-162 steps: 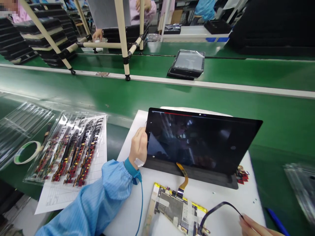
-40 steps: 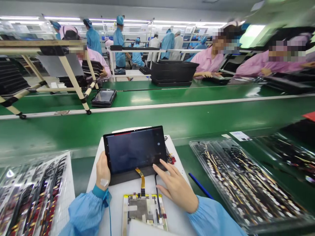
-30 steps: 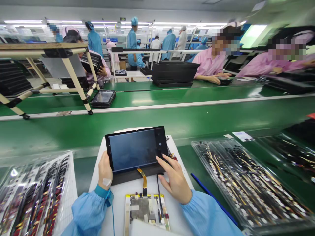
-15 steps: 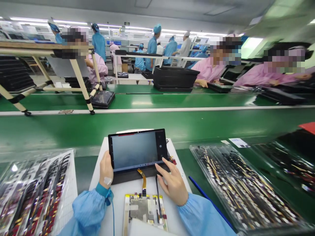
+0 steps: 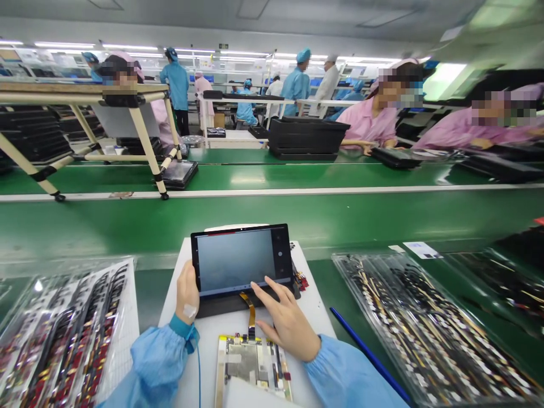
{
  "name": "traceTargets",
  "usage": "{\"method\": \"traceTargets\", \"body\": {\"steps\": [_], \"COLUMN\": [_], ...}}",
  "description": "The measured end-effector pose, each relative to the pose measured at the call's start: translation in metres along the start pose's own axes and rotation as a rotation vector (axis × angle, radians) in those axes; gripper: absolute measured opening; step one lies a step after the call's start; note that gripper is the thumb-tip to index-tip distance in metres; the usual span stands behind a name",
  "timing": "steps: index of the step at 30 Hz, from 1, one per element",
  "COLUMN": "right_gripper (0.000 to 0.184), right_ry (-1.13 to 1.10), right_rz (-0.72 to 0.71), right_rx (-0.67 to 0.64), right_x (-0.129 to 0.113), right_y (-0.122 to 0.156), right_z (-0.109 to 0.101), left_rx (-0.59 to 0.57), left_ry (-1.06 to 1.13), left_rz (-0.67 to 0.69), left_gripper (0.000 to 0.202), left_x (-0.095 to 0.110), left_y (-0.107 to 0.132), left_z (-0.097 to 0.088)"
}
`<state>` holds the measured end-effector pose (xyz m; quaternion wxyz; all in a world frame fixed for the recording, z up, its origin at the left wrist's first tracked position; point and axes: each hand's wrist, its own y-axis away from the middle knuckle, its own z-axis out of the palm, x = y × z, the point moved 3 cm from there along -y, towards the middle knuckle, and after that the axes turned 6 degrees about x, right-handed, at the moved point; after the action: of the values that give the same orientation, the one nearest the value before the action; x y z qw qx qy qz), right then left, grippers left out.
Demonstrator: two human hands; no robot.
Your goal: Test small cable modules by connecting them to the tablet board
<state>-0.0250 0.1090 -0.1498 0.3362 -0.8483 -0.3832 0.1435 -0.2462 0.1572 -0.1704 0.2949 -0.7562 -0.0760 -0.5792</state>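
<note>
1. Green conveyor belts (image 5: 272, 226) cross the whole view, one near and one far. On the far side, co-workers in pink smocks (image 5: 374, 127) sit at the line, and a stack of black trays (image 5: 308, 136) stands on the far belt's far side. A second tablet (image 5: 179, 174) lies on the far belt, at left.
2. Two clear plastic trays lie beside the work place. The left tray (image 5: 72, 334) and the right tray (image 5: 425, 323) are both full of flexible cables.
3. A white desk pad (image 5: 317, 323) lies between these trays, and a blue pen (image 5: 369, 357) lies just right of it.
4. On this pad, near the middle, a black tablet (image 5: 236, 260) stands a little tilted on a dark strip (image 5: 242, 304). Its screen is lit with plain grey.
5. The left hand (image 5: 187, 294) is closed around the tablet's left edge and holds it.
6. The right hand (image 5: 284, 323) is open with fingers spread, and its fingertips (image 5: 256, 285) are at the tablet's lower edge; I cannot tell if they press it.
7. An amber ribbon cable (image 5: 250, 309) runs from under the tablet down to a circuit board (image 5: 250, 368) lying near the person.
8. A white bandage (image 5: 190, 310) is on the left wrist, and a thin blue cord (image 5: 199, 374) hangs from the cuff.
</note>
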Motion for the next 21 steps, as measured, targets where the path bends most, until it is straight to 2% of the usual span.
{"method": "traceTargets", "body": {"steps": [7, 15, 21], "right_gripper": [0.058, 0.05, 0.048], "right_ry": [0.02, 0.055, 0.1], "right_rz": [0.016, 0.153, 0.285], "right_rx": [0.037, 0.128, 0.2], "right_x": [0.002, 0.012, 0.048], "right_y": [-0.005, 0.002, -0.007], "right_z": [-0.007, -0.013, -0.01], "left_rx": [0.006, -0.003, 0.013], "left_ry": [0.01, 0.002, 0.01], "left_rz": [-0.008, -0.014, -0.026], "left_gripper": [0.045, 0.047, 0.05], "left_x": [-0.001, -0.001, -0.009], "left_y": [0.001, 0.002, 0.001], "left_z": [0.0, 0.001, 0.001]}}
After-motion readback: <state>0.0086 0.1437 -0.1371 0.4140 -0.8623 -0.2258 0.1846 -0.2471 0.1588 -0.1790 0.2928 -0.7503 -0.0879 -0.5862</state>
